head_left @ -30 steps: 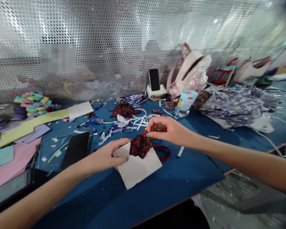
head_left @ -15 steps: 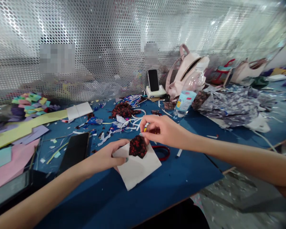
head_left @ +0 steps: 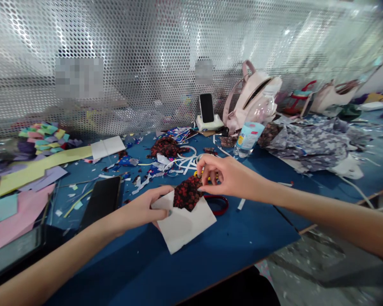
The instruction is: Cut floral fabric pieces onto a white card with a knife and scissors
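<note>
My left hand [head_left: 148, 206] grips the left edge of a white sheet [head_left: 187, 229], its thumb lying on top. On the sheet's upper part lies a piece of black fabric with red flowers [head_left: 187, 194]. My right hand [head_left: 221, 176] is closed in a pinch at the fabric's upper right edge, the thumb and index finger drawing it up a little. Behind the sheet and under my right hand, the red handle of what look like scissors [head_left: 219, 205] shows, partly hidden.
A dark phone [head_left: 100, 199] lies left of my left hand. Beyond are fabric scraps [head_left: 167, 146], white strips and a clear bottle [head_left: 249, 134]. A pink backpack [head_left: 250, 91] and a propped phone [head_left: 206, 108] stand along the perforated metal wall. Grey patterned fabric [head_left: 309, 142] is heaped at right.
My right hand has shifted up and to the right, pulling the fabric's edge with it, so more of the patterned piece shows. My left hand and the sheet stay about where they were.
</note>
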`<state>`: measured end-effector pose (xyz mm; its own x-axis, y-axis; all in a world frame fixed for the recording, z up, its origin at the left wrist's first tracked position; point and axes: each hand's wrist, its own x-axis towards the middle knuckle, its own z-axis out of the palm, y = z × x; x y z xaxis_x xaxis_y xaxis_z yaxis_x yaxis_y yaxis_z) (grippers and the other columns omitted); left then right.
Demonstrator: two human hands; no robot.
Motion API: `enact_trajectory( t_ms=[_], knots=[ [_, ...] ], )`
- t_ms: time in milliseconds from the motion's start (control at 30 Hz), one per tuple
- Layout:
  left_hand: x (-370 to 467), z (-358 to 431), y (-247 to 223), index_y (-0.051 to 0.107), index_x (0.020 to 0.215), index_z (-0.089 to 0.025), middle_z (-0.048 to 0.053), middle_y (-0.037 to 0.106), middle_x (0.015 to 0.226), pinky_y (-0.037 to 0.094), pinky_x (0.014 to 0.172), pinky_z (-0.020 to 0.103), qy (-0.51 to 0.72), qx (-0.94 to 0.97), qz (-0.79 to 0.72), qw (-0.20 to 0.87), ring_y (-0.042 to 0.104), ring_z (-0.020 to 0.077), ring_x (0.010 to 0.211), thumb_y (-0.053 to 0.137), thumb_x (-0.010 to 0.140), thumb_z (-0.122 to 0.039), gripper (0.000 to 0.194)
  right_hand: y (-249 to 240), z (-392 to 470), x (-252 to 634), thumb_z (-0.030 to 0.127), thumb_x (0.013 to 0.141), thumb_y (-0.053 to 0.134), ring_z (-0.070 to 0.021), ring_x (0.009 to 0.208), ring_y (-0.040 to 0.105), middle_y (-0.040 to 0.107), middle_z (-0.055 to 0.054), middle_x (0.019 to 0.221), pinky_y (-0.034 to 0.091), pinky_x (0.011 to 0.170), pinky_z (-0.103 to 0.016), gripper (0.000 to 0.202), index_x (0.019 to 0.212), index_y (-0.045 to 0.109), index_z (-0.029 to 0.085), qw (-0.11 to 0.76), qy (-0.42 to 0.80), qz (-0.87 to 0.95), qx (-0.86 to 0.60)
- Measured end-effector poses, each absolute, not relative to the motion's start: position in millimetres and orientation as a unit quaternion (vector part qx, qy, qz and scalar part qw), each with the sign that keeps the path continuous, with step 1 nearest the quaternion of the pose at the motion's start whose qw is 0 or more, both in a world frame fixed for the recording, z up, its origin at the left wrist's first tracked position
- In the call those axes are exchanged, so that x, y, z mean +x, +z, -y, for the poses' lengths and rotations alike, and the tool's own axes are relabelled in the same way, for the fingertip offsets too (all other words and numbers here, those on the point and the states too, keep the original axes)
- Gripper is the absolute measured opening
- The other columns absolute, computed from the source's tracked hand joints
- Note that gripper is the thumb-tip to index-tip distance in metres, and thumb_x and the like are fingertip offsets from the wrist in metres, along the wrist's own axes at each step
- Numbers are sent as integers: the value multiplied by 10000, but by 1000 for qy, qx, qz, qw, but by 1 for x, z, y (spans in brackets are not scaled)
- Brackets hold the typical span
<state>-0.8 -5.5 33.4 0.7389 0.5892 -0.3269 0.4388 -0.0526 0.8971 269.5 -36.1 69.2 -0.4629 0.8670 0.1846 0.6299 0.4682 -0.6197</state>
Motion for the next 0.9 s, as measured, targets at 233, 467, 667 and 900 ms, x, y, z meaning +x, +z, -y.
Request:
enact_trajectory(
  t_ms=[233,467,667,900],
  knots=[
    [-2,3,30,401,1418,-223,83,627,1273,542,673,266,59,720,-341,601,649,265,1063,624,827,-362,647,66,33,274,225,839,701,-107,710,617,687,16,822,435,608,-240,220,985,539,200,259,277,809,-450],
    [-2,3,34,412,1414,-227,94,594,1357,551,810,336,60,718,-332,609,632,284,1131,631,843,-368,628,63,32,276,205,868,651,-126,744,625,668,10,826,449,658,-255,141,971,554,201,257,273,816,-440],
    [-4,1,30,425,1402,-226,88,577,1387,539,854,335,62,721,-326,609,615,288,1173,635,849,-371,609,60,34,276,205,901,626,-140,765,627,679,-8,888,468,700,-263,96,981,574,205,239,222,840,-434],
    [-6,-1,34,457,1366,-198,93,629,1296,545,827,318,11,746,-316,586,646,271,1110,583,863,-384,551,53,30,279,213,901,630,-147,791,638,689,-17,908,462,713,-263,86,978,592,200,222,175,859,-426]
  ],
)
